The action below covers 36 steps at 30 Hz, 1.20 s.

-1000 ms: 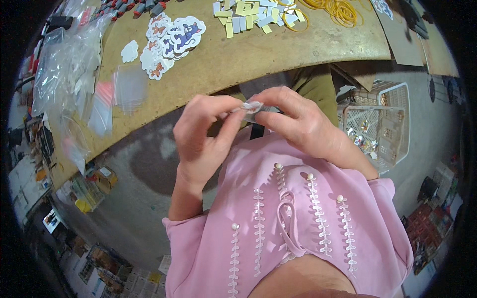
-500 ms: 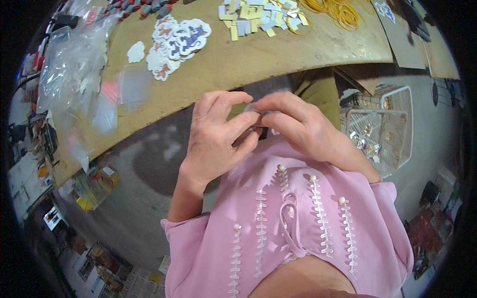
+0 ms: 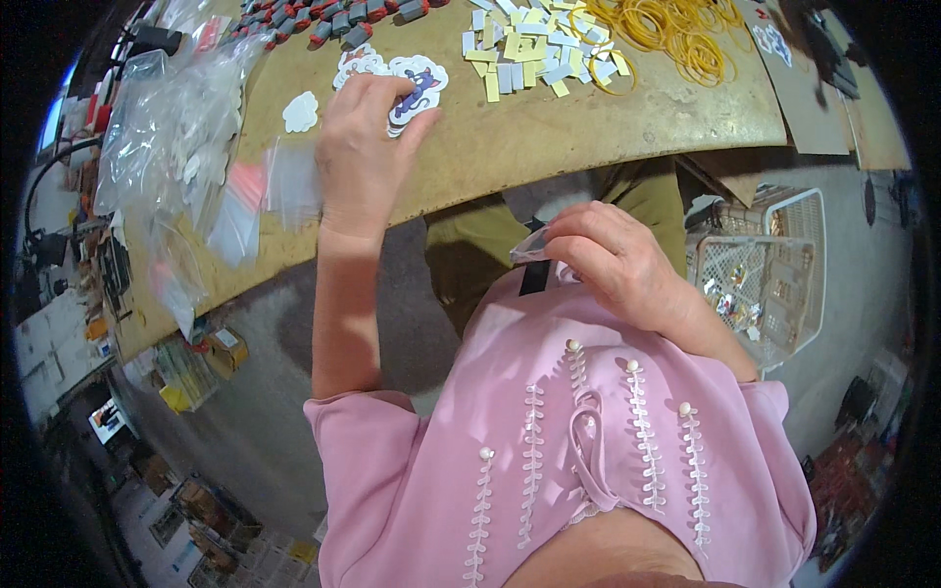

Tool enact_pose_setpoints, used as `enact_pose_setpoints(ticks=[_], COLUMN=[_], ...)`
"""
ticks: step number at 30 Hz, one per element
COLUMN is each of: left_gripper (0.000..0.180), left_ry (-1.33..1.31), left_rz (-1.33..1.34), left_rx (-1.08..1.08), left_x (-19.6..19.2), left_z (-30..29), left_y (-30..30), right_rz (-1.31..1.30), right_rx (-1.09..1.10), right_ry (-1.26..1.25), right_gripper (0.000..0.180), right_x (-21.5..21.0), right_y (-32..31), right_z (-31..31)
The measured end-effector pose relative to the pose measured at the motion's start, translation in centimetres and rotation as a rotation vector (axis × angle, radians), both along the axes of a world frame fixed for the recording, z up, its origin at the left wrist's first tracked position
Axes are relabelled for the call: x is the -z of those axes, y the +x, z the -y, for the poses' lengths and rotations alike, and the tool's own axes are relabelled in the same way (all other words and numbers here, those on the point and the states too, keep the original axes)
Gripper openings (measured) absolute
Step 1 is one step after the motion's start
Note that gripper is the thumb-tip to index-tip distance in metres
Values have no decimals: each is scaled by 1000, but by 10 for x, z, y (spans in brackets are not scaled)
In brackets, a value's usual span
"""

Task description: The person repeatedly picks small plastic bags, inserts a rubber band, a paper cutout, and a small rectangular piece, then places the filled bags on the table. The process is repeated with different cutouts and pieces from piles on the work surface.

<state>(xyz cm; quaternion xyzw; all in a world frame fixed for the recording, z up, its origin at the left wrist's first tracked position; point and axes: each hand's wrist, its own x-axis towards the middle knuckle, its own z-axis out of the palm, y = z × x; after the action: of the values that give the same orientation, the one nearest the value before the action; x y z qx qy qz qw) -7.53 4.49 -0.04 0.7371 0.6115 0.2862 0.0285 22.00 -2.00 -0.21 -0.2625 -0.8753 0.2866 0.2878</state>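
My left hand (image 3: 371, 132) reaches over the tabletop to a pile of die-cut picture cards. Its index fingertip rests on a card with a blue cat (image 3: 420, 93), and the thumb is stretched out apart at the card's lower edge. Part of the pile lies hidden beneath this hand. In front of my body, my right hand (image 3: 613, 257) is closed in a pinch on a small clear plastic bag (image 3: 529, 247). The bag's contents, if any, cannot be made out.
On the table (image 3: 490, 147) lie a blank white card (image 3: 301, 112), flat clear bags (image 3: 292, 181), larger plastic bags (image 3: 142, 137), grey-and-red pieces (image 3: 358, 15), paper slips (image 3: 534, 49) and yellow rubber bands (image 3: 691, 44). A white basket (image 3: 809, 265) stands at the right below table height.
My left hand has left my right hand and moved forward to the picture cards. The right hand keeps hold near my body, with the clear bag now showing. The view has shifted slightly.
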Motion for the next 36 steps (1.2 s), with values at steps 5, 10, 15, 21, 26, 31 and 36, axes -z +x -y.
enact_pose_setpoints(ticks=[5, 10, 15, 21, 26, 31, 36], left_gripper=[22, 18, 16, 17, 13, 12, 14], left_ry=[-156, -66, -122, -141, -82, 56, 216], left_rz=[220, 16, 160, 123, 101, -7, -107], left_rx=[42, 118, 106, 158, 166, 96, 7], left_x=[-21, -24, -23, -30, -27, -13, 0], left_z=[-6, -2, -1, -4, -4, -5, -3], left_y=[-5, -10, -8, -12, -13, -11, -7], right_rz=[-19, -25, -26, -12, -18, -16, -9], right_rx=[11, 14, 18, 18, 14, 14, 41], right_ry=[-17, -20, -20, -24, -10, 4, 60], right_gripper=[20, 20, 20, 20, 20, 21, 23], right_x=[5, 4, 8, 6, 7, 8, 7], right_y=[-2, -1, 1, 2, 2, 1, 3], right_z=[0, 0, 1, 2, 3, 3, 1])
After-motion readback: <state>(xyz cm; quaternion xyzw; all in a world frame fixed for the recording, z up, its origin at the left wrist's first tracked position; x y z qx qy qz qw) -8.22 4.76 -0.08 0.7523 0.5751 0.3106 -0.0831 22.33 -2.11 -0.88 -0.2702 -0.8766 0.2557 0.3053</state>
